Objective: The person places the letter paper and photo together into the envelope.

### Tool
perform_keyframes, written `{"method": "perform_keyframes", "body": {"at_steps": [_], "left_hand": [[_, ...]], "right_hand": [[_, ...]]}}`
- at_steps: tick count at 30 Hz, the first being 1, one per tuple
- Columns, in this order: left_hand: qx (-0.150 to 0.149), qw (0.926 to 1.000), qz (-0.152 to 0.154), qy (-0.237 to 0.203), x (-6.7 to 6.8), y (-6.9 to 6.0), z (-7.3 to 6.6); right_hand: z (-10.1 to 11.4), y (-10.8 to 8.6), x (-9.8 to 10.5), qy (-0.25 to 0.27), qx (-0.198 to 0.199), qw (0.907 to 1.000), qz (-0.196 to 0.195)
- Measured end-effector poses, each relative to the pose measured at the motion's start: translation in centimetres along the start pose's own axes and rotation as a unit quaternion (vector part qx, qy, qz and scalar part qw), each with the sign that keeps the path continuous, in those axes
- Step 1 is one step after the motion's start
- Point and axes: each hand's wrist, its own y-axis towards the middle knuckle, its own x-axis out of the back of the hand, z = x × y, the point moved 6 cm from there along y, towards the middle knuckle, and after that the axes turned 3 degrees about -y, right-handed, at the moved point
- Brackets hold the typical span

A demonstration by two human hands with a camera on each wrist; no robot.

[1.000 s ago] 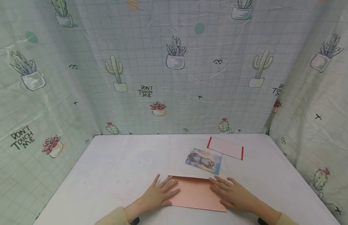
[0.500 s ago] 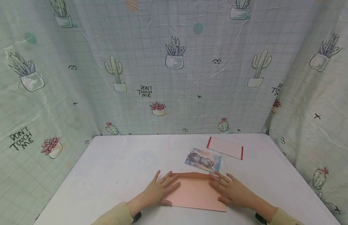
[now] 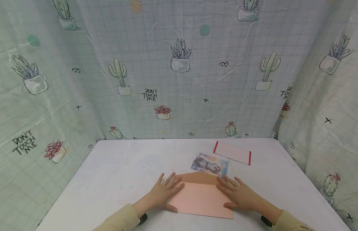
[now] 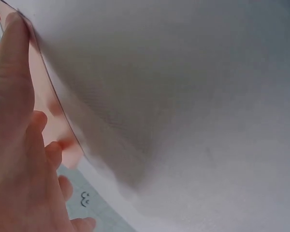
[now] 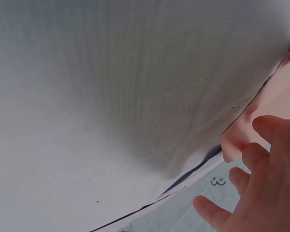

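Note:
A pink envelope (image 3: 201, 201) lies on the white table in front of me, its darker flap (image 3: 197, 177) raised along the far edge. Spread over its left end is my left hand (image 3: 165, 193), fingers mostly straight, thumb by the near edge. My right hand (image 3: 240, 193) rests on the right end the same way. Each wrist view shows fingers against the pink paper; the left thumb (image 4: 12, 53) touches the envelope's edge. Both hands cover the envelope's side ends.
Just beyond the flap lies a picture card (image 3: 207, 163) of a grey furry animal. Behind it, to the right, is a pale pink paper (image 3: 232, 152) with red ends. A cactus-print curtain (image 3: 179, 102) surrounds the white table (image 3: 109, 179).
The envelope's flap has risen away from me, so its inner face shows wider and its tip meets the picture card. Both hands shift slightly but stay on the ends.

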Motion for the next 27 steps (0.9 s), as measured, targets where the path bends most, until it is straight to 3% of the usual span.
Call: {"method": "perform_keyframes", "body": {"at_steps": [2, 3, 4, 9, 10, 11, 21, 27], "left_hand": [[0.004, 0.9998, 0.015, -0.011, -0.2, 0.1, 0.1], [0.000, 0.9999, 0.005, -0.011, -1.4, 0.2, 0.4], [0.002, 0.9998, 0.012, -0.017, -1.5, 0.3, 0.4], [-0.001, 0.9988, 0.020, -0.045, -1.5, 0.3, 0.5], [0.005, 0.9978, 0.036, -0.056, -0.4, 0.1, 0.3], [0.003, 0.9976, 0.035, -0.060, -0.3, 0.1, 0.3], [0.024, 0.9953, 0.047, -0.081, -0.7, 0.1, 0.4], [0.034, 0.9927, 0.063, -0.096, -0.6, 0.0, 0.4]], "right_hand": [[-0.1, 0.0, -0.1, 0.005, 0.001, 1.0000, -0.003], [-0.2, 0.0, -0.1, 0.005, 0.001, 1.0000, -0.006], [-0.3, 0.0, -0.1, 0.009, -0.001, 1.0000, -0.002], [-0.5, 0.3, -0.3, 0.044, -0.011, 0.9986, 0.027], [-0.6, 0.3, -0.3, 0.053, -0.015, 0.9978, 0.037], [-0.6, 0.3, -0.3, 0.058, -0.015, 0.9974, 0.040], [-0.9, 0.4, 0.0, 0.098, -0.001, 0.9948, 0.029], [-1.0, 0.5, 0.2, 0.112, -0.004, 0.9928, 0.041]]}}
